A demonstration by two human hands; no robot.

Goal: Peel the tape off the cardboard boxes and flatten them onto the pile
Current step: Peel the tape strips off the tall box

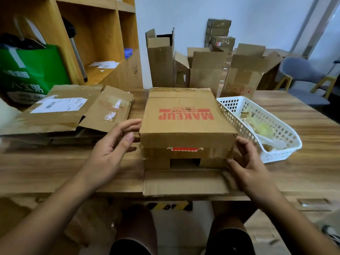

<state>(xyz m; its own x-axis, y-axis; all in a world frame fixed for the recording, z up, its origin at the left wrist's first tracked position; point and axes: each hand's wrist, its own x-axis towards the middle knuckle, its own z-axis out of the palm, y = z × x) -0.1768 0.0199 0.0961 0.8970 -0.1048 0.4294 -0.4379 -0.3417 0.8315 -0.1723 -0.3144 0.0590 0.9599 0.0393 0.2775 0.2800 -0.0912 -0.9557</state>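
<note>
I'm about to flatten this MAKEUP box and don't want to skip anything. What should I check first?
1. Tape off the MAKEUP box: not ok; a tape strip with a red label crosses its near face.
2. Near flap opened: ok, lying flat.
3. Hands at the box: right hand ok, at its near right corner; left hand cannot tell if touching.
4. Pile close by: ok, left of the box.
5. White basket for tape: ok, right of the box.

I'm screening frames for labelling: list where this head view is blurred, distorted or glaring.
Head view: the MAKEUP box is sharp at the centre; glare flashes on tape on the flattened pile; the lower corners blur; the wide lens tilts the shelf uprights; lighting is even, shadows soft.
</note>
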